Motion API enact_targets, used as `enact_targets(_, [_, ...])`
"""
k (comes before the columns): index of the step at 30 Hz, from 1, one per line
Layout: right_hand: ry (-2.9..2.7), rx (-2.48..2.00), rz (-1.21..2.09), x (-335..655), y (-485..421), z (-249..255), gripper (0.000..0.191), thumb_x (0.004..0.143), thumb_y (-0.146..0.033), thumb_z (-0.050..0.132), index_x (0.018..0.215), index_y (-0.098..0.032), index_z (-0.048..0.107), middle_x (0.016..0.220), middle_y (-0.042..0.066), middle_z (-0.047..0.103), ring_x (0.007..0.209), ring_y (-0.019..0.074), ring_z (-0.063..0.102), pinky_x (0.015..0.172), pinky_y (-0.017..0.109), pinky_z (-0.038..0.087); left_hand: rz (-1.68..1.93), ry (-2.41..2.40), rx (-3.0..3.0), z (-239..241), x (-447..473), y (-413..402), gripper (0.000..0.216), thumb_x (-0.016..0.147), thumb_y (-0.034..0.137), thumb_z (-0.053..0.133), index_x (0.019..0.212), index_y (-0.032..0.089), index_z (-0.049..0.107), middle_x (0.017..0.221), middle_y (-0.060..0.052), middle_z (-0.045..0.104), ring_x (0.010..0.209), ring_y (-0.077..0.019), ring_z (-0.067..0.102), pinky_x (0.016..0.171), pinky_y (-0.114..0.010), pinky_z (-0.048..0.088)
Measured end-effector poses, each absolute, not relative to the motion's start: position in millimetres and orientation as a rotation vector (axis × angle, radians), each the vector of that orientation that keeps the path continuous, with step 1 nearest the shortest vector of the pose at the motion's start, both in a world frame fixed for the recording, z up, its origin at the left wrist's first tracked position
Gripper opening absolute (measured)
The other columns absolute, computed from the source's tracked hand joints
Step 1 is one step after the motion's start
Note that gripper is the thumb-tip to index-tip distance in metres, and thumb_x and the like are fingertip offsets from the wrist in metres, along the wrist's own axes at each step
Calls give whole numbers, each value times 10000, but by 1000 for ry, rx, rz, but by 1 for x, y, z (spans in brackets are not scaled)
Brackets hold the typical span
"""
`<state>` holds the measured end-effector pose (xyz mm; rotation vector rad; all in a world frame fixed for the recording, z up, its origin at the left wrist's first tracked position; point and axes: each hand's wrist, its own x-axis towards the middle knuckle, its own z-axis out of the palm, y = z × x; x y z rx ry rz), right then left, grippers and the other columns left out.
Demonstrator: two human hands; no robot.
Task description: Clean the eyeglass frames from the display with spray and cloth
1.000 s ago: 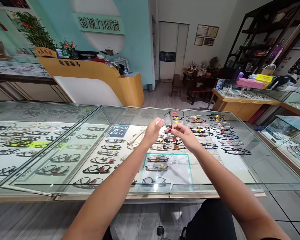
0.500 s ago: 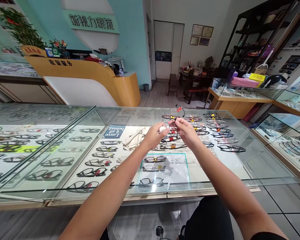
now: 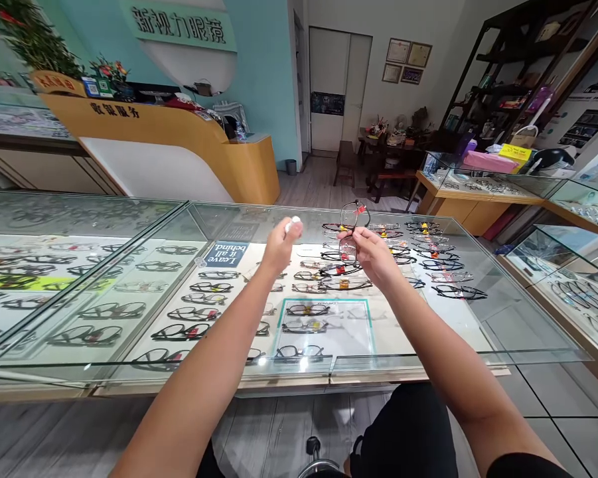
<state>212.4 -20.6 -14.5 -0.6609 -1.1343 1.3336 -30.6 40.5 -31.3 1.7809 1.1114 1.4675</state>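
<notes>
My right hand (image 3: 371, 255) is closed on a pair of dark-framed glasses (image 3: 352, 222) with a red tag, held upright above the glass counter (image 3: 478, 325). My left hand (image 3: 277, 247) is off to the left of it, fingers pinched on a small white object (image 3: 293, 225). Both hands hover over the counter's middle, above rows of displayed glasses (image 3: 428, 255) inside the case.
A teal-edged white mat (image 3: 348, 332) with three frames lies under the glass near me. A blue sign (image 3: 225, 253) lies in the case. A wooden reception desk (image 3: 179, 146) stands behind, more display cases (image 3: 567, 265) at right, a table and chairs (image 3: 378, 159) at the back.
My left hand has moved left, away from the glasses, taking the small white object with it. My right hand has turned the glasses more upright.
</notes>
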Motion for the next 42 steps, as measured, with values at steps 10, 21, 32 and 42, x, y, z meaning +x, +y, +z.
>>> enact_targets(10, [-1131,-693,1317,217,-18,-12,429,745,-580,963,873,-274,692,1042,47,846,892,208,668,759,336,510,1477,1945,1273,-50,-92,84,241,927,159,635,1127,262,547,1236,-94,705,1247,-330,648,1162,-494,438])
enact_targets(21, [-1134,-717,1303,220,-16,-14,427,741,-602,956,882,-277,719,1091,48,847,964,211,694,843,336,546,1289,2068,1259,-67,-115,94,246,935,153,660,1142,227,551,1375,-161,716,1331,-327,662,1165,-454,488])
enact_targets(32, [-1154,-712,1301,220,-19,-13,397,800,-587,918,873,-281,677,1108,52,833,926,216,657,757,343,511,1585,2105,1780,-11,-68,39,446,955,186,658,1388,222,560,1424,-169,682,1388,-347,627,1232,-494,434])
enact_targets(42, [-1142,-707,1311,220,-20,-13,403,785,-574,943,853,-281,674,1083,52,836,990,236,680,810,356,518,682,2124,1690,-34,-83,57,338,842,313,825,665,254,544,776,-139,687,1093,-458,720,1010,-569,522])
